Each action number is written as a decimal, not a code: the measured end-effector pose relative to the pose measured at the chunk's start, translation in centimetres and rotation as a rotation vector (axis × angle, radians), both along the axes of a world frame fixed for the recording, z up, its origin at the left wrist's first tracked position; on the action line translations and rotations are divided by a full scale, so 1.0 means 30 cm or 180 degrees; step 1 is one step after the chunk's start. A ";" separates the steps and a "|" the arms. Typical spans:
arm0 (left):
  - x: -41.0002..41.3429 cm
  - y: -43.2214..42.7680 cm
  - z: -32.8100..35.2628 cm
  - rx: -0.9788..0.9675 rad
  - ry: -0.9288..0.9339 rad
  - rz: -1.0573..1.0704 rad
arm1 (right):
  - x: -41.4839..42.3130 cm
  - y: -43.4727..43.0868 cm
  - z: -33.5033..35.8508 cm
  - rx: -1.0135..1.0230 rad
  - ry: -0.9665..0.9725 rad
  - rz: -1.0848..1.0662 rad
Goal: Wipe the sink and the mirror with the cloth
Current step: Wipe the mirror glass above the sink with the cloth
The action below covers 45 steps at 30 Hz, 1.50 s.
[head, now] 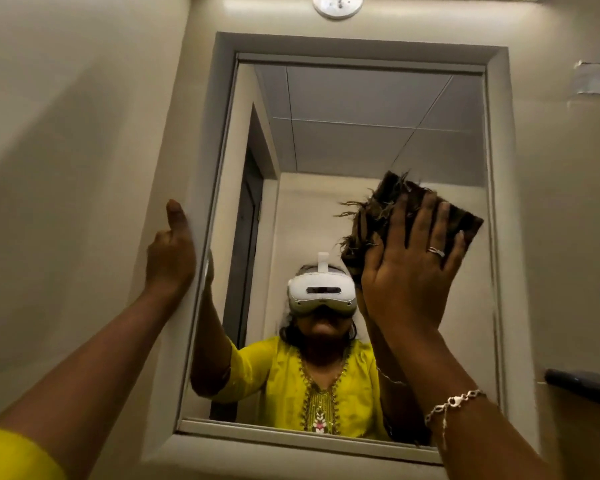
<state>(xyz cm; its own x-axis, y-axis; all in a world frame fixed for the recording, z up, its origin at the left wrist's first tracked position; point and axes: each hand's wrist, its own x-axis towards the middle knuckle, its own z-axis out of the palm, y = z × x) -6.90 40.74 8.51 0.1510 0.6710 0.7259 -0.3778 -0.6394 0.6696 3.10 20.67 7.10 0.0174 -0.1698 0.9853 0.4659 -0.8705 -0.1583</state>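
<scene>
A wall mirror (378, 133) in a pale grey frame (205, 202) fills the middle of the head view. My right hand (413, 268) lies flat, fingers spread, pressing a dark brown frayed cloth (378, 209) against the glass at its right-centre. My left hand (172, 252) rests on the frame's left edge, thumb up, fingers wrapped around the frame. The mirror reflects a person in a yellow top wearing a white headset. The sink is out of view.
Beige walls surround the mirror. A round white fixture (337, 5) sits above it. A paper label (598, 79) is stuck on the right wall. A dark object (582, 384) juts in at the lower right.
</scene>
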 end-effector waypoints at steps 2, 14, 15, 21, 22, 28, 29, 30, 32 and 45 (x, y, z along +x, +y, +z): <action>0.000 0.003 -0.002 0.0036 -0.0029 -0.0028 | -0.032 0.082 -0.005 -0.0151 -0.0037 0.0037; 0.032 0.060 -0.010 0.0192 -0.0153 -0.0395 | -0.140 0.423 0.026 -0.0927 -0.0231 0.0265; 0.036 0.068 -0.010 0.0204 -0.0149 -0.0438 | -0.140 0.432 0.027 -0.1051 -0.0284 0.0273; 0.052 0.088 -0.007 0.0261 -0.0194 -0.0619 | -0.125 0.425 0.009 -0.1642 -0.0577 0.0416; 0.055 0.088 -0.007 0.0275 -0.0203 -0.0627 | -0.123 0.416 0.003 -0.1678 -0.0578 0.0433; 0.039 0.064 -0.011 0.0348 -0.0182 -0.0499 | -0.105 0.338 -0.026 -0.1779 -0.0566 0.0421; 0.038 0.063 -0.011 0.0349 -0.0160 -0.0393 | -0.099 0.319 -0.031 -0.1773 -0.0541 0.0411; 0.039 0.063 -0.010 0.0342 -0.0137 -0.0301 | -0.093 0.295 -0.036 -0.1761 -0.0511 0.0392; 0.039 0.062 -0.012 0.0359 -0.0106 -0.0226 | -0.081 0.244 -0.041 -0.1729 -0.0458 0.0356; 0.029 0.043 -0.013 0.0372 0.0096 0.0076 | 0.069 -0.227 -0.033 -0.1228 -0.0246 -0.0091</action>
<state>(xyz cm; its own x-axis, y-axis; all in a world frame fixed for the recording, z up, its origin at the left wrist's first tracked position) -6.03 42.03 8.12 0.1590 0.5857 0.7948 -0.3422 -0.7224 0.6008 5.16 13.86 6.11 -0.0588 0.2139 0.9751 0.4383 -0.8721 0.2178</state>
